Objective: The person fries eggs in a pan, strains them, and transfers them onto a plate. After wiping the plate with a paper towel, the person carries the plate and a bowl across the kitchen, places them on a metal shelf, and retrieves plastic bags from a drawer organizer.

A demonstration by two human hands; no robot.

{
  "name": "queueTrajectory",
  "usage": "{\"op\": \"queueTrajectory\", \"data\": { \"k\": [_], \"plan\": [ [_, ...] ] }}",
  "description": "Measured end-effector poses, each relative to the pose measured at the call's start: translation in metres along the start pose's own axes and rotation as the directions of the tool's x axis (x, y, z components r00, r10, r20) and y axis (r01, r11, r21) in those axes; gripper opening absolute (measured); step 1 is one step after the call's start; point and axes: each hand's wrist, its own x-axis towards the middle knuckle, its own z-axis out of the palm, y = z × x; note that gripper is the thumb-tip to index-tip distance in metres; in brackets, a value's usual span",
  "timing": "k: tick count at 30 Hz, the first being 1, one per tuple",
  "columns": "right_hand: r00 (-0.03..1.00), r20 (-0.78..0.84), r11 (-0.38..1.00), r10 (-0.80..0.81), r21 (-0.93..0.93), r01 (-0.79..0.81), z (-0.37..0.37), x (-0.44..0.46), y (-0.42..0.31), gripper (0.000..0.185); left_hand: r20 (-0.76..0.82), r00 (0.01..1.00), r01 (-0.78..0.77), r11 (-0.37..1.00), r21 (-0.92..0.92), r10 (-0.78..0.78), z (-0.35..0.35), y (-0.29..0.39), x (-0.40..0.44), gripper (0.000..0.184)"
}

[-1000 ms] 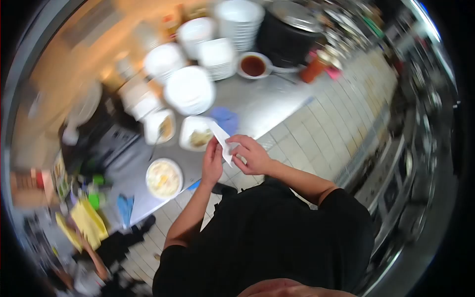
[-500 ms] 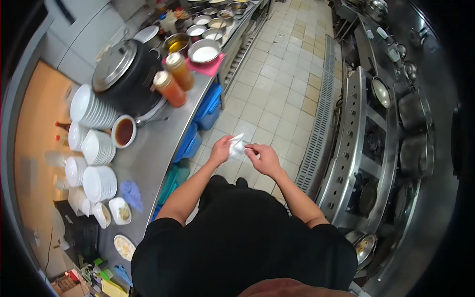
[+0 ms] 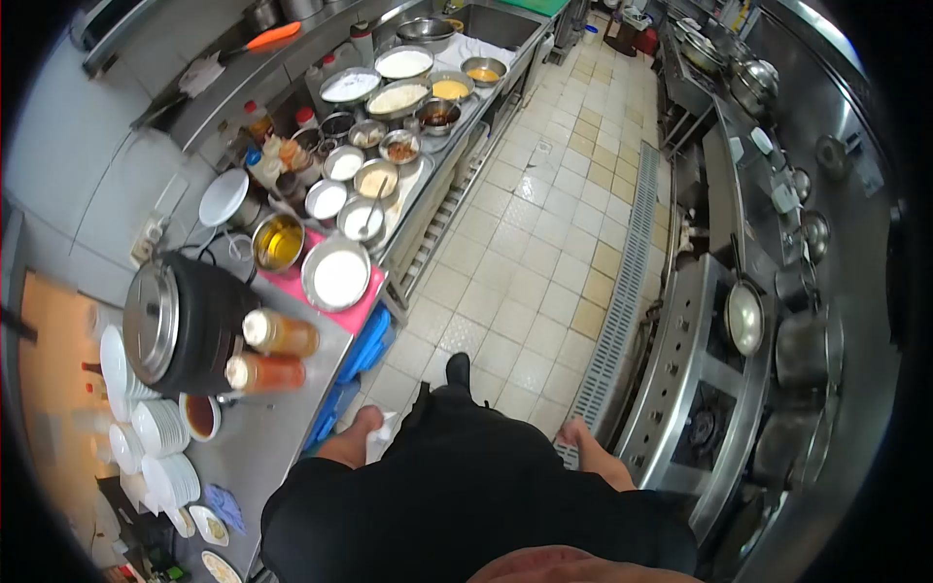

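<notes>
My left hand (image 3: 367, 420) hangs low beside the steel counter, closed on a crumpled white tissue (image 3: 384, 432); whether it is paper or cloth I cannot make out. At my right side, near the stove's front, my right hand (image 3: 573, 430) swings low, small and blurred, and its fingers do not show clearly. I see nothing in it. One dark shoe (image 3: 459, 371) is forward on the tiled floor (image 3: 505, 291).
On the left, the steel counter (image 3: 255, 442) bears a black soup warmer (image 3: 199, 311), two sauce bottles (image 3: 280, 332), plate stacks (image 3: 160, 428) and a white-filled bowl (image 3: 337, 275). The stove (image 3: 671, 398) with a wok (image 3: 744, 319) lines the right. A floor grate (image 3: 622, 272) runs alongside.
My hands have parted from in front of me and dropped to my sides, the white tissue staying in the left. The view has moved forward along the aisle, and a foot has stepped ahead.
</notes>
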Motion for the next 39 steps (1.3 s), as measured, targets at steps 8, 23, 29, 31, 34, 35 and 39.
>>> {"op": "queueTrajectory", "data": {
  "k": [8,23,29,31,34,35,39],
  "plan": [
    [0.834,-0.391,0.877,0.39,0.434,-0.206,-0.136,0.039,0.151,0.027,-0.421,0.904,-0.203,0.794,-0.573,-0.073,-0.298,0.19,0.124,0.029],
    [0.549,-0.74,0.608,0.388,0.654,0.45,-0.87,0.16,0.41,0.04,-0.014,0.947,0.301,0.897,-0.323,-0.322,-0.394,0.245,0.289,0.039],
    [0.666,-0.746,0.577,-0.007,0.541,0.611,-1.071,0.187,0.369,0.035,-0.072,0.993,0.042,0.835,-0.548,-0.098,-0.485,0.328,0.407,0.04],
    [0.704,-0.708,0.62,-0.054,0.529,0.58,-1.11,0.22,0.387,0.035,0.001,0.994,0.086,0.764,-0.639,-0.11,-0.54,0.346,0.455,0.037],
    [0.751,-0.658,0.734,0.048,0.533,0.421,-1.126,0.287,0.465,0.03,0.088,0.996,0.037,0.784,-0.62,0.023,-0.637,0.363,0.509,0.037],
    [0.816,-0.577,0.815,0.041,0.492,0.306,-1.126,0.289,0.498,0.03,0.116,0.991,0.023,0.774,-0.633,0.065,-0.665,0.365,0.531,0.037],
    [0.898,-0.278,0.442,0.342,0.891,0.108,-1.153,0.259,0.612,0.028,0.34,0.93,0.353,0.597,-0.72,-0.14,-0.746,0.387,0.625,0.039]
  ]
}}
